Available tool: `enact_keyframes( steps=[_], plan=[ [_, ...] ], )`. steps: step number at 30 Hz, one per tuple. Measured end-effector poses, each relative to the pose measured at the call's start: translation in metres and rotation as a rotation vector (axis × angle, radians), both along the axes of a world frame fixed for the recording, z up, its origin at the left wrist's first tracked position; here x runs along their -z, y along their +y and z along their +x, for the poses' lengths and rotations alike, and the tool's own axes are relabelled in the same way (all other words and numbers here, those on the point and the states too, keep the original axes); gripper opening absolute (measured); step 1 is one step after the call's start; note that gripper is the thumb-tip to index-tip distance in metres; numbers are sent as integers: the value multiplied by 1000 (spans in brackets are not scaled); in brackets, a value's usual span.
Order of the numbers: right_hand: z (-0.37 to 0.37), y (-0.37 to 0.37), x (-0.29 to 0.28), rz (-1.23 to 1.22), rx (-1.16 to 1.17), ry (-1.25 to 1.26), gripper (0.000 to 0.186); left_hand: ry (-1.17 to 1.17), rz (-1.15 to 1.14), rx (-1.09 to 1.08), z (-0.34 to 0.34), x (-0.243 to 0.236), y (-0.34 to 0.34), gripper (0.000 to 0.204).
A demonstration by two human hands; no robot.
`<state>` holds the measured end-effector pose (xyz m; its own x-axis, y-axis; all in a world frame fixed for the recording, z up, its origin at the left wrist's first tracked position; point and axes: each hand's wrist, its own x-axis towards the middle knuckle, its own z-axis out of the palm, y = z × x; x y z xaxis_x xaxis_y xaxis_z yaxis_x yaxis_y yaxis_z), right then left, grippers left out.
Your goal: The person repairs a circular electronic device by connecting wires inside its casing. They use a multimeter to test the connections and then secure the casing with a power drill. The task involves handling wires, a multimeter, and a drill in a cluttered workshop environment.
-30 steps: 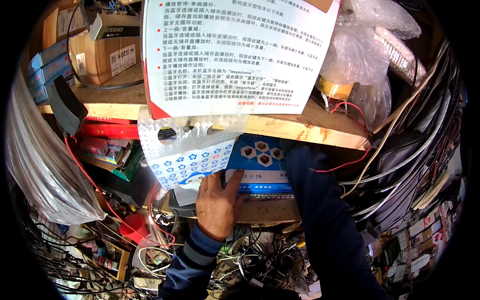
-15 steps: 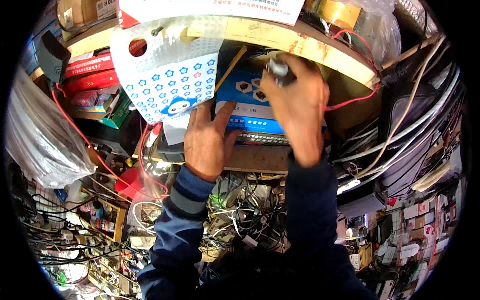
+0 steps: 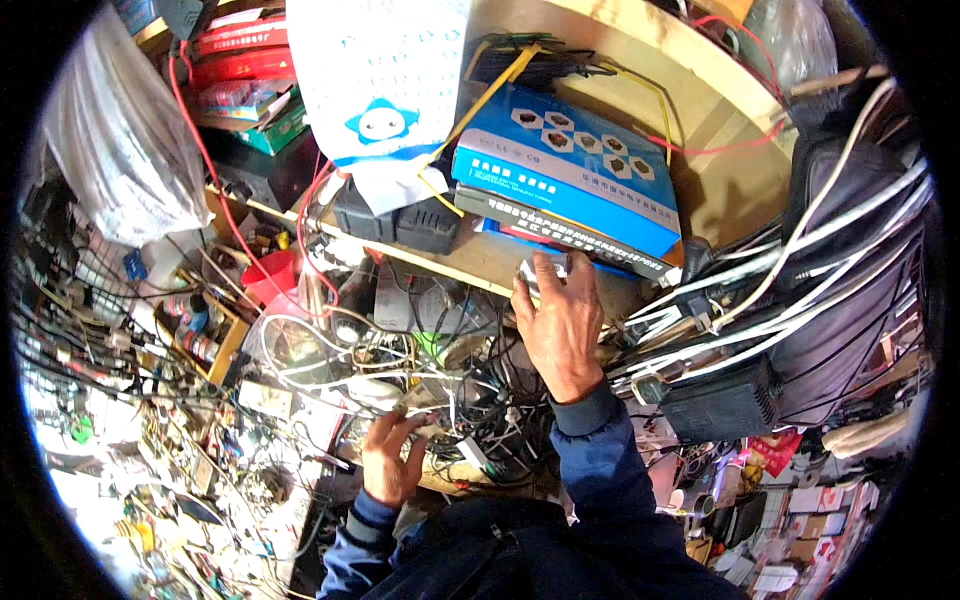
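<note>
My right hand [image 3: 560, 330] is at the front edge of a wooden shelf [image 3: 480, 265], its fingers closed on a small silver object [image 3: 546, 266], mostly hidden by them. Just above it lies a blue cardboard box [image 3: 565, 165] printed with dark pictures, on top of a dark printed box [image 3: 560, 230]. My left hand [image 3: 392, 460] is lower, over a tangle of cables [image 3: 440, 395], fingers loosely bent and apart with nothing seen in them. A white plastic bag [image 3: 372, 70] with a blue cartoon figure hangs left of the blue box, above a black plastic case [image 3: 415, 228].
Red boxes [image 3: 243, 65] sit on the upper left shelf, beside hanging clear plastic sheeting [image 3: 125, 150]. A red cup [image 3: 270, 275] stands among wires. Thick white cables and a black bag [image 3: 840, 330] crowd the right. Electronic clutter [image 3: 190, 500] covers the lower left.
My left hand has left the blue box and moved down. My right hand came out from the shelf with the small object and moved down to the edge. The view has tilted, exposing the blue box.
</note>
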<state>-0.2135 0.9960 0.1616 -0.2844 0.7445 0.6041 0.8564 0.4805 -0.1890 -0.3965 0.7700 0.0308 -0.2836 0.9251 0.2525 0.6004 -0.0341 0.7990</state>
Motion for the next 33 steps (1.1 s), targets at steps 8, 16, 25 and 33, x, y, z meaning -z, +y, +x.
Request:
enact_keyframes(
  steps=[8,16,25,33],
  plan=[
    [33,15,52,125,-169,95,40,-90,-286,-318,71,58,-147,30],
    [25,18,53,256,-215,49,44,-295,-327,-419,110,48,-180,30],
    [46,35,57,181,-250,143,23,-333,-313,-360,134,62,-203,31],
    [73,40,69,-21,-461,354,30,-181,-227,-454,151,30,-284,28]
  ],
)
